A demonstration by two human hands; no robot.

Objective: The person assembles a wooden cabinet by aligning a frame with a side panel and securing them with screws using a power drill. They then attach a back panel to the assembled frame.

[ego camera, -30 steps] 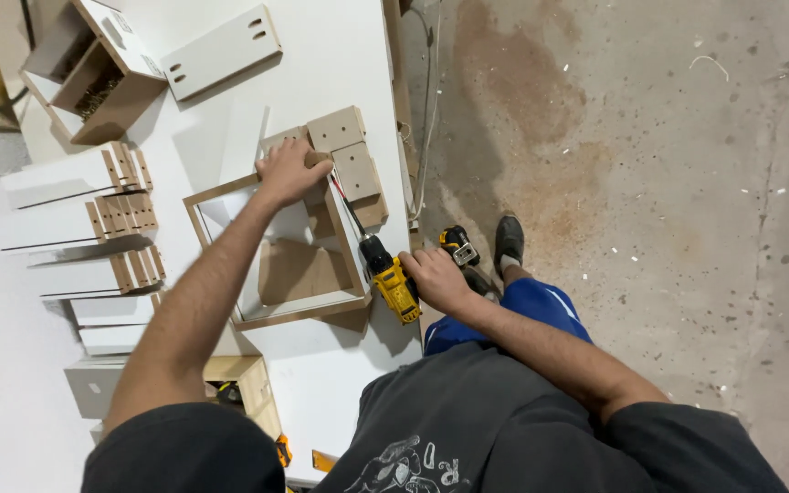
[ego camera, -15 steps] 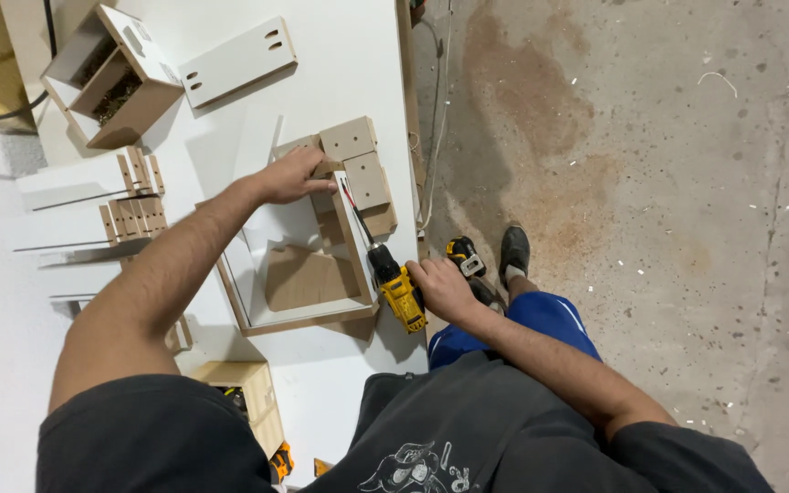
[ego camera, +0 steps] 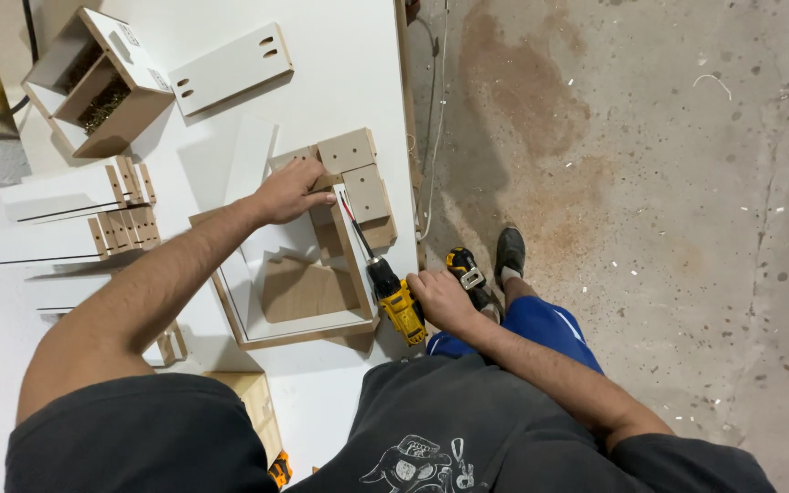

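Note:
My left hand [ego camera: 292, 190] presses down on the far corner of a small open frame of white-faced board [ego camera: 271, 336] that stands on the white worktable [ego camera: 340, 73]. My right hand [ego camera: 440, 299] grips a yellow and black cordless drill [ego camera: 399, 306]. Its long bit [ego camera: 355, 228] points away from me along the frame's right side, toward the corner under my left hand. Two small brown square blocks with holes [ego camera: 356, 173] lie just beyond that corner.
An open box of screws [ego camera: 98, 87] and a white panel with slots [ego camera: 228, 68] lie at the far side. Stacks of white boards [ego camera: 75, 215] sit on the left. The table's right edge borders a concrete floor [ego camera: 650, 183]; a cable [ego camera: 433, 137] hangs there.
The view has shifted slightly. My left hand stays on the frame's corner and the drill remains at the frame's right side, its bit aimed at that corner.

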